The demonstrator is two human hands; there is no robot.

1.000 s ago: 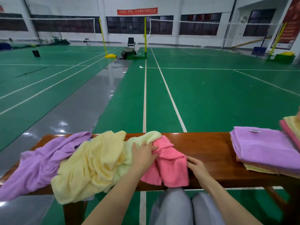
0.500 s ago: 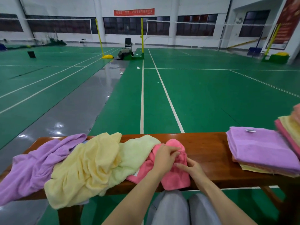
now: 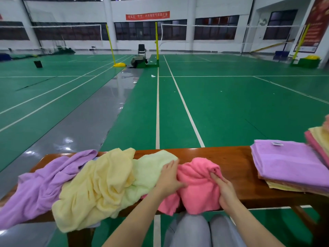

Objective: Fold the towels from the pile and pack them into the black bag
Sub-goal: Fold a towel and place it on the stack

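Gripping pink towel (image 3: 197, 184) w/ both hands, bench (image 3: 235, 161).

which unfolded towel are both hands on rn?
The pink towel, rightmost in the loose pile. The left hand and right hand both hold it; the green, yellow and purple ones lie untouched further left.
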